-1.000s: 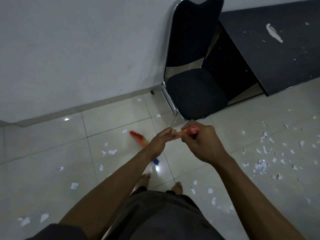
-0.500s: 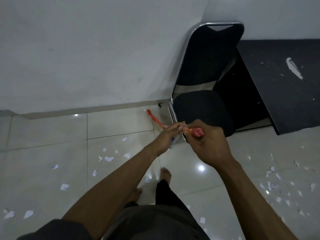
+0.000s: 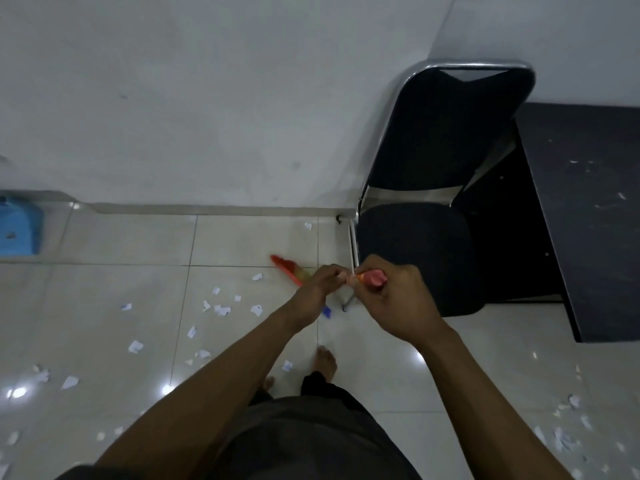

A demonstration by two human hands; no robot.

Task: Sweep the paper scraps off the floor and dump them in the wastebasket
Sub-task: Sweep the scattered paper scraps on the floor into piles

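Observation:
I hold an orange broom by its handle with both hands. My right hand grips the pinkish top end of the handle, and my left hand grips it just below. The broom's red head lies on the tiles beyond my left hand, near the wall. White paper scraps are scattered over the floor to the left, and more scraps lie at the lower right. A blue container stands at the far left by the wall; whether it is the wastebasket I cannot tell.
A black chair with a chrome frame stands against the wall right of the broom. A dark table with bits of paper on it is at the right edge. My bare feet stand on the tiles below my hands.
The view has tilted up and shifted left, bringing the blue container into sight. The broom head swung toward the wall by the chair and has come back a little leftward.

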